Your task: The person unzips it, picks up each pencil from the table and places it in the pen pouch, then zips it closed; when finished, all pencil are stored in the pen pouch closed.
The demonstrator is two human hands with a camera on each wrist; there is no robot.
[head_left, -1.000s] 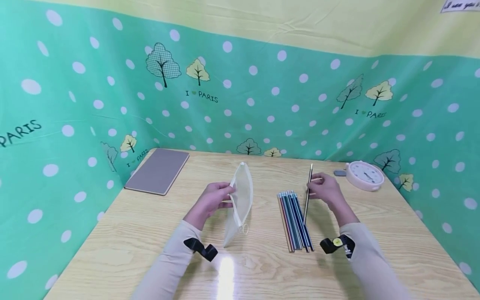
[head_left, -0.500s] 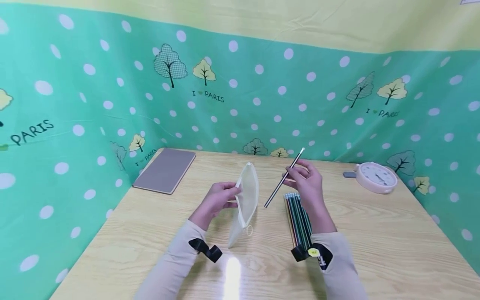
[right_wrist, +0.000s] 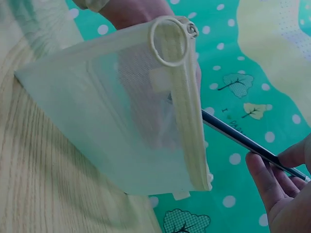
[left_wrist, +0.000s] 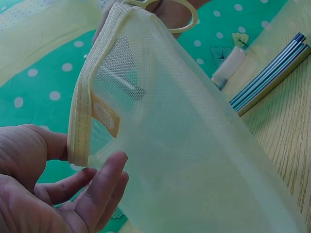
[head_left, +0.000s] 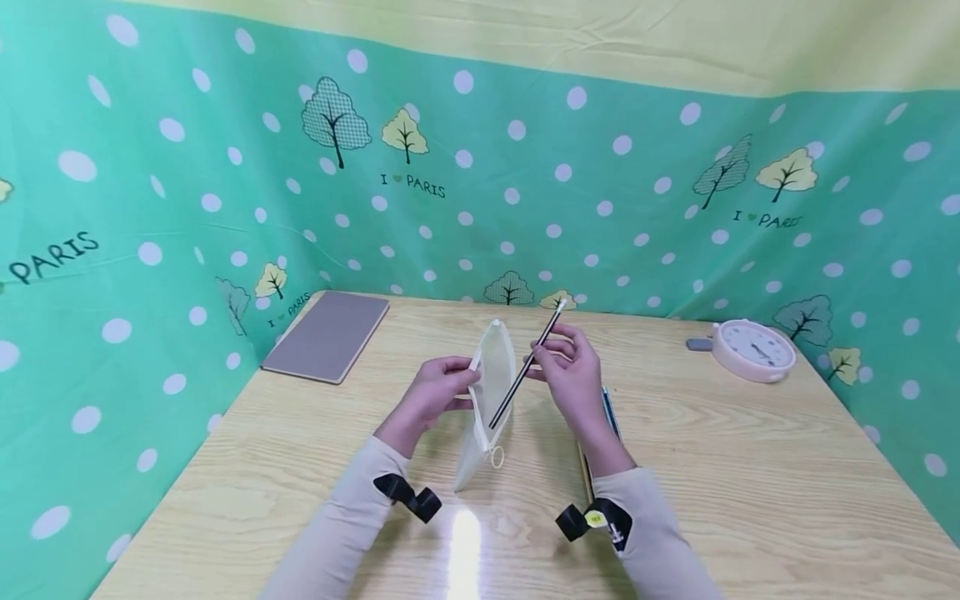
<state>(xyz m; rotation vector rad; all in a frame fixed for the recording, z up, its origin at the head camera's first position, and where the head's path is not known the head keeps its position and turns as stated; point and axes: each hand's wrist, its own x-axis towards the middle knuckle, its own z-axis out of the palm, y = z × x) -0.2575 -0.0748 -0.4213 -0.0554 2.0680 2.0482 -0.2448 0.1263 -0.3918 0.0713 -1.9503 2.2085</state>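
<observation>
My left hand (head_left: 435, 392) pinches the zippered edge of a pale mesh zip pouch (left_wrist: 194, 145), holding it upright with its mouth spread. A ring pull (right_wrist: 168, 42) hangs at the zipper's near end. Between the thumb and fingers of my right hand (head_left: 572, 371) is a dark striped pencil (head_left: 514, 387), slanting down to the left. Its lower end is inside the pouch's mouth, showing faintly through the mesh in both wrist views. The white-tipped upper end sticks out above my fingers. Several more pencils (left_wrist: 272, 73) lie side by side on the table, mostly hidden by my right forearm in the head view.
A grey notebook (head_left: 326, 337) lies at the table's back left. Toward the back right sits a pink round clock (head_left: 753, 350), with a small grey object (head_left: 699, 344) beside it. A green dotted curtain (head_left: 630, 225) hangs along the table's back and sides.
My right hand has lifted the pencil from beside the others and carried it left, tilting it, until its lower end entered the pouch. The left hand still holds the pouch in place.
</observation>
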